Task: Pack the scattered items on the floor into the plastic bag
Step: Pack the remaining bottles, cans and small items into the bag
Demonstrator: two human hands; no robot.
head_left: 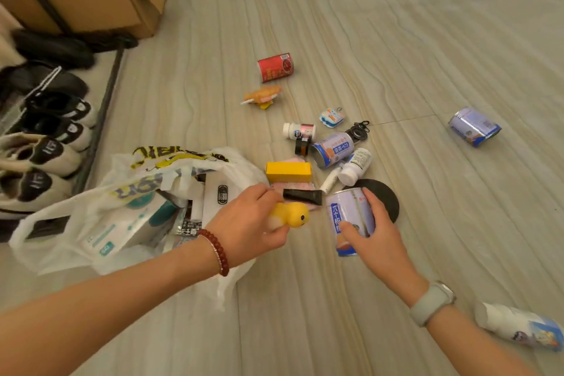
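Left hand grips yellow duck; right hand grips can. Risk: plastic bag at 9 o'clock lies slack, items may miss.

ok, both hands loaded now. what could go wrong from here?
1. The plastic bag lies slumped with no hand free to hold its mouth open, so the yellow duck in the left hand may miss.
2. The can in the right hand could crush softer packets inside.
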